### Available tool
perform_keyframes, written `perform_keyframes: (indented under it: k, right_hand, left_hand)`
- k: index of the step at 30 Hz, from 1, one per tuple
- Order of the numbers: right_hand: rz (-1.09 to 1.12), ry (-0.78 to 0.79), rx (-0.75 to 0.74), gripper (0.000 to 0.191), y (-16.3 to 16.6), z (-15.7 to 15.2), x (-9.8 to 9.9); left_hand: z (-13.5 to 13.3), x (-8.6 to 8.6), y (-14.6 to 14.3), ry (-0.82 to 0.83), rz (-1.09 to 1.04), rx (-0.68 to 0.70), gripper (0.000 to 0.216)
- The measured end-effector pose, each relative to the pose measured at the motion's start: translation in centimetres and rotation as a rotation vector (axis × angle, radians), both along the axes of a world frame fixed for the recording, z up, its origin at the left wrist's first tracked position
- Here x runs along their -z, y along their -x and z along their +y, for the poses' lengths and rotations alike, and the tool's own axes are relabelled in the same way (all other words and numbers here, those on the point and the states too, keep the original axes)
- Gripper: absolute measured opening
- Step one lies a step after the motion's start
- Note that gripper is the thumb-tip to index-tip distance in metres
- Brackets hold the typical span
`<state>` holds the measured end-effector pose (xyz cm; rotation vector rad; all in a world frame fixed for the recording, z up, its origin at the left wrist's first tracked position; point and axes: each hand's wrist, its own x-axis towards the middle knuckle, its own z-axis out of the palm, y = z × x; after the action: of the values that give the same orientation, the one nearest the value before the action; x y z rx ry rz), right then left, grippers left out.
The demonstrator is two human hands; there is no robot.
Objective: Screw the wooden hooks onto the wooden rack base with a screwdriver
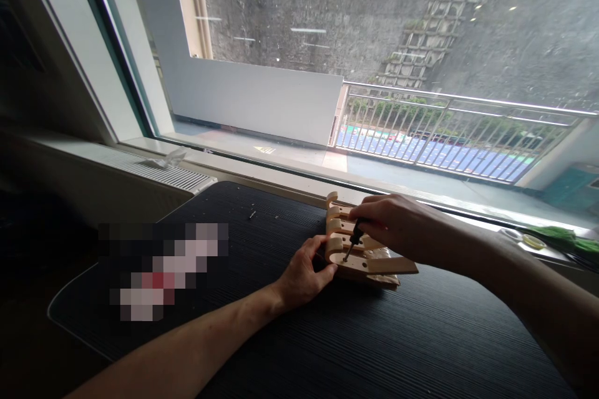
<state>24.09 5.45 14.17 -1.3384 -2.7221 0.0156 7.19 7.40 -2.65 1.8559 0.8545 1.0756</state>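
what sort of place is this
Likely an ordinary indoor room, such as an office or classroom, though which is unclear: a dark table stands by a large window, with a slatted vent cover beside it and a metal railing outside.

Pale wooden hook rack [334, 248] on black tabletop [430, 330]: row near to far, curled ends left, strips drilled. Dark-handled screwdriver [356, 235] tilted, tip down on nearest strip [380, 264].
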Motion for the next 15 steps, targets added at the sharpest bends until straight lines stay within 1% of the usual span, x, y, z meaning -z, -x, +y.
perform_keyframes:
  k: [2, 7, 10, 15]
  right_hand:
    - [0.007, -0.03, 0.006, 0.023, -0.2, 0.4, 0.4]
    - [-0.002, -0.076, 0.044, 0.023, -0.7, 1.2, 1.3]
    - [-0.023, -0.062, 0.062, 0.024, -0.6, 0.9, 0.9]
    - [-0.01, 0.039, 0.072, 0.023, -0.3, -0.2, -0.3]
  left_hand:
    - [0.0, -0.1, 0.0, -0.001, 0.006, -0.005, 0.041]
    - [0.0, -0.4, -0.1, 0.014, 0.016, -0.005, 0.041]
    - [0.1, -0.3, -0.1, 0.012, 0.003, 0.001, 0.042]
    - [0.0, -0.2, 0.0, 0.021, 0.009, 0.002, 0.041]
